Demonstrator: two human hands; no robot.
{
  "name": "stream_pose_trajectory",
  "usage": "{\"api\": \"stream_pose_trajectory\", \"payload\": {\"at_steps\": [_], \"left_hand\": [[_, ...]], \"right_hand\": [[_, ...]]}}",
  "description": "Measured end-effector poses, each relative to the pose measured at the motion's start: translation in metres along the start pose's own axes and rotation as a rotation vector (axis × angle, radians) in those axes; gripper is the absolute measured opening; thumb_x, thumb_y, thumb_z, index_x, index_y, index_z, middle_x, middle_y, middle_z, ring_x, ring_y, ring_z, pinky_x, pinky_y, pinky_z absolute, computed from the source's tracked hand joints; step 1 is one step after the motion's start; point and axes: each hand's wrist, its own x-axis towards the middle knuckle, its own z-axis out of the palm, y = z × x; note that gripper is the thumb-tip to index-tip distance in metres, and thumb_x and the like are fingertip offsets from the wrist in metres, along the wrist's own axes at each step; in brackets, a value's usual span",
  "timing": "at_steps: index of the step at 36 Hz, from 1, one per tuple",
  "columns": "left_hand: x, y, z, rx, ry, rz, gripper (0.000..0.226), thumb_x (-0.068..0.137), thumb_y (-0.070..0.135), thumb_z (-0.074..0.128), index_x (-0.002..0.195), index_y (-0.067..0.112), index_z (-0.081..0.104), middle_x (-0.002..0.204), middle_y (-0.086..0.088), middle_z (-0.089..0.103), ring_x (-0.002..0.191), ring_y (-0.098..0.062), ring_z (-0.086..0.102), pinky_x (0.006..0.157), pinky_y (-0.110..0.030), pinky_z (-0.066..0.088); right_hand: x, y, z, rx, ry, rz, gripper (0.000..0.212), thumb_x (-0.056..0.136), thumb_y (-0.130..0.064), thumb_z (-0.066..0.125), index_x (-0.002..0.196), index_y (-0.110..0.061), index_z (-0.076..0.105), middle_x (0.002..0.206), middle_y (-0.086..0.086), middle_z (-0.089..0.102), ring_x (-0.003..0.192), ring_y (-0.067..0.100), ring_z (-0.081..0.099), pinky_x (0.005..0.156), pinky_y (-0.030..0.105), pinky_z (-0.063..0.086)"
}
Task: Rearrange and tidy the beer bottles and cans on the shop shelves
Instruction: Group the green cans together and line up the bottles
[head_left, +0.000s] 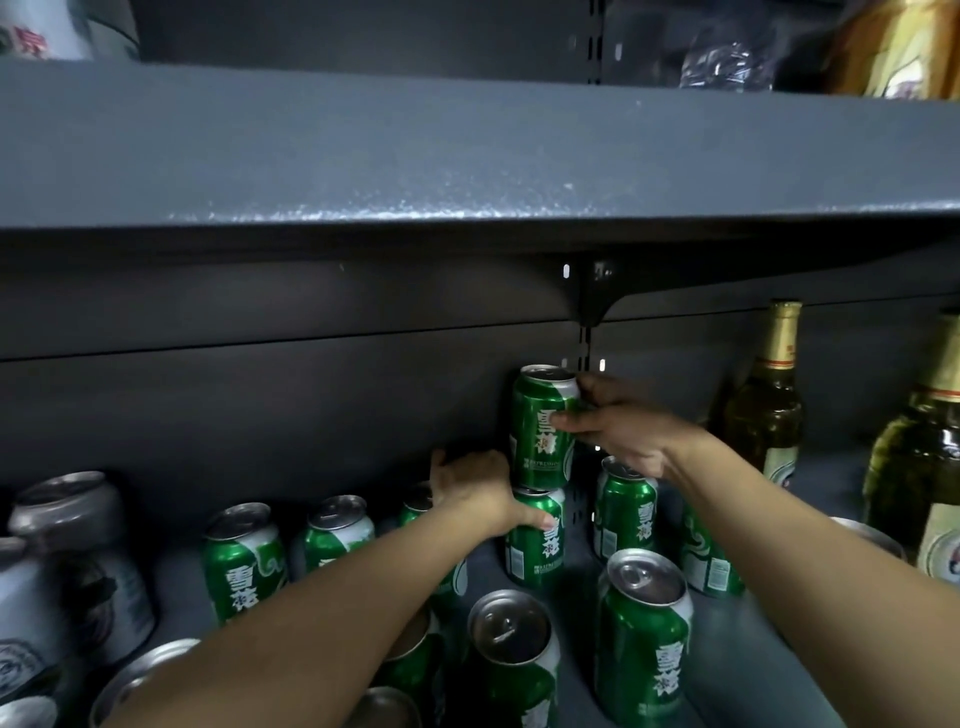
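A green beer can (540, 447) stands on top of another green can (535, 551) at the back of the dark shelf. My right hand (623, 431) grips the upper can near its top, thumb across the front. My left hand (478, 488) holds the lower can, thumb on its front and fingers behind it. Several more green cans stand around them, among them one (641, 634) in front on the right and one (244, 561) on the left.
Tall brown beer bottles (769, 410) with gold foil necks stand at the right. Silver-grey cans (78, 551) crowd the left edge. A dark shelf board (467, 156) hangs low overhead, with a bracket (592, 291) just above the stack.
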Motion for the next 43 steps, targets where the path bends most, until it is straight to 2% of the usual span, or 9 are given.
{"api": "stream_pose_trajectory", "payload": {"at_steps": [7, 11, 16, 22, 26, 29, 31, 38, 43], "left_hand": [[0.001, -0.021, -0.015, -0.372, -0.108, 0.124, 0.085, 0.069, 0.057, 0.076, 0.138, 0.024, 0.039, 0.143, 0.000, 0.047, 0.127, -0.022, 0.048, 0.104, -0.039, 0.040], [-0.001, -0.050, -0.029, -0.259, -0.023, 0.129, 0.065, 0.071, 0.048, 0.077, 0.124, 0.024, 0.048, 0.133, 0.000, 0.054, 0.118, -0.022, 0.053, 0.097, -0.036, 0.045], [-0.013, -0.078, -0.037, -0.162, -0.197, 0.118, 0.079, 0.075, 0.049, 0.075, 0.139, 0.017, 0.042, 0.143, -0.003, 0.046, 0.125, -0.023, 0.048, 0.098, -0.028, 0.040], [-0.025, -0.075, -0.030, -0.083, -0.157, 0.093, 0.066, 0.072, 0.042, 0.080, 0.130, 0.020, 0.055, 0.134, -0.004, 0.055, 0.116, -0.026, 0.055, 0.097, -0.034, 0.046], [-0.026, -0.072, -0.029, -0.080, -0.119, 0.095, 0.061, 0.069, 0.048, 0.080, 0.121, 0.023, 0.060, 0.123, -0.002, 0.061, 0.108, -0.024, 0.059, 0.090, -0.032, 0.049], [-0.027, -0.069, -0.025, -0.068, -0.104, 0.099, 0.062, 0.069, 0.052, 0.079, 0.121, 0.026, 0.059, 0.122, -0.001, 0.061, 0.106, -0.024, 0.059, 0.088, -0.031, 0.049], [-0.027, -0.068, -0.025, -0.068, -0.092, 0.104, 0.057, 0.066, 0.052, 0.080, 0.113, 0.025, 0.061, 0.114, 0.000, 0.064, 0.099, -0.023, 0.061, 0.082, -0.031, 0.050], [-0.033, -0.076, -0.023, -0.124, -0.110, 0.106, 0.098, 0.070, 0.049, 0.079, 0.149, 0.023, 0.027, 0.152, -0.002, 0.035, 0.136, -0.024, 0.037, 0.108, -0.035, 0.036], [-0.038, -0.095, -0.031, -0.101, -0.134, 0.075, 0.094, 0.076, 0.041, 0.077, 0.151, 0.030, 0.021, 0.156, 0.001, 0.027, 0.141, -0.024, 0.029, 0.112, -0.036, 0.031]], "right_hand": [[0.004, 0.000, 0.002, -0.104, -0.060, 0.043, 0.058, 0.087, 0.004, 0.060, 0.139, -0.011, 0.041, 0.134, 0.004, 0.055, 0.121, 0.018, 0.055, 0.082, 0.018, 0.050], [0.006, -0.003, 0.002, -0.285, -0.060, 0.060, 0.037, 0.087, -0.007, 0.065, 0.120, -0.020, 0.054, 0.121, 0.000, 0.063, 0.113, 0.015, 0.059, 0.092, 0.027, 0.051], [0.005, -0.011, 0.000, -0.425, -0.072, 0.097, 0.067, 0.076, -0.032, 0.078, 0.134, -0.019, 0.047, 0.128, -0.010, 0.055, 0.122, 0.015, 0.053, 0.098, 0.028, 0.044], [0.001, -0.029, 0.028, -0.609, 0.640, -0.304, 0.033, 0.085, -0.048, 0.066, 0.103, -0.020, 0.061, 0.097, 0.001, 0.064, 0.098, 0.023, 0.062, 0.085, 0.034, 0.047], [-0.023, -0.048, 0.064, -0.625, 0.036, -0.170, 0.038, 0.087, -0.057, 0.056, 0.080, -0.021, 0.063, 0.073, 0.000, 0.064, 0.069, 0.018, 0.060, 0.068, 0.031, 0.046], [-0.052, -0.058, 0.084, -0.947, -0.606, 0.197, 0.037, 0.091, -0.052, 0.054, 0.112, -0.022, 0.060, 0.107, -0.001, 0.066, 0.096, 0.020, 0.064, 0.075, 0.030, 0.051], [-0.066, -0.052, 0.094, -1.140, -0.785, 0.340, 0.057, 0.084, -0.044, 0.068, 0.134, -0.025, 0.047, 0.129, -0.004, 0.055, 0.113, 0.019, 0.057, 0.089, 0.031, 0.052], [-0.079, -0.029, 0.102, -1.230, -0.755, 0.349, 0.061, 0.078, -0.024, 0.079, 0.128, -0.017, 0.045, 0.120, 0.008, 0.057, 0.085, 0.016, 0.062, 0.055, 0.017, 0.049], [-0.072, -0.059, 0.084, -1.144, -0.420, 0.186, 0.062, 0.076, -0.037, 0.078, 0.127, -0.021, 0.047, 0.123, 0.001, 0.058, 0.109, 0.022, 0.059, 0.092, 0.034, 0.049]]}}
